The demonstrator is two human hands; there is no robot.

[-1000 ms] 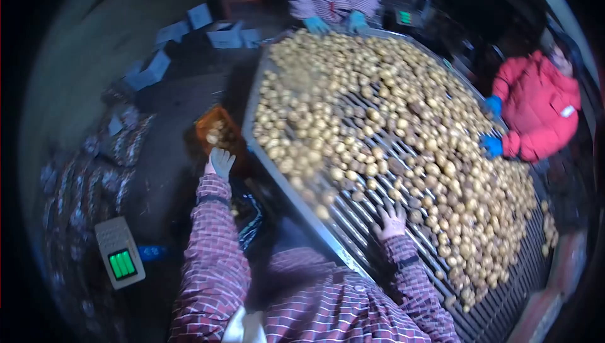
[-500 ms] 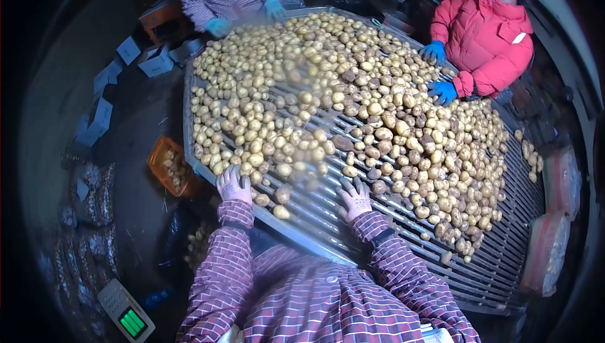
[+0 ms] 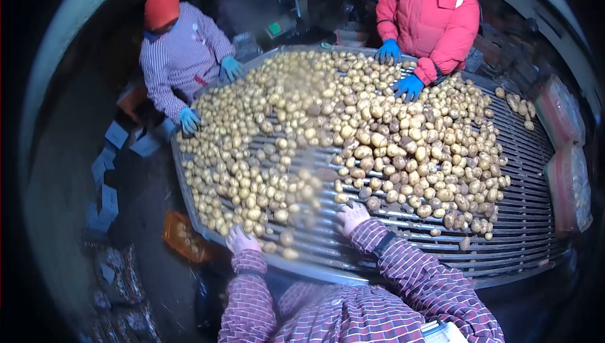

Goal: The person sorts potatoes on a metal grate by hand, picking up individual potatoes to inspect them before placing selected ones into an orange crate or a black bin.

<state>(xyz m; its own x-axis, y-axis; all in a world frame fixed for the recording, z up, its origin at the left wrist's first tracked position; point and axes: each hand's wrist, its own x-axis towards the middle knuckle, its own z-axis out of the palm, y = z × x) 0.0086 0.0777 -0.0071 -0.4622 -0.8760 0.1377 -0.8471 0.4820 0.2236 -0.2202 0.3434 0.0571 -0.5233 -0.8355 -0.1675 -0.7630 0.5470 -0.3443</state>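
Many potatoes (image 3: 242,176) lie spread over a slatted metal table (image 3: 523,198). My left hand (image 3: 241,240) rests at the table's near left rim, beside a few potatoes, its fingers apart and holding nothing. On the slats near the middle, my right hand (image 3: 353,218) reaches towards the edge of the right-hand heap, just below a small potato (image 3: 341,198). Its fingers are spread with nothing seen in them. Bare slats show between the two hands.
Across the table a person in a red jacket (image 3: 428,18) has blue-gloved hands on the potatoes. Another person in a red hood (image 3: 183,59) stands at the far left. An orange crate (image 3: 183,237) is on the floor at left; filled sacks (image 3: 570,185) stand at right.
The view has tilted and shifted, so the far-left person's head now shows. My right hand sits slightly nearer the right-hand heap. The far-left person's hands are farther apart.
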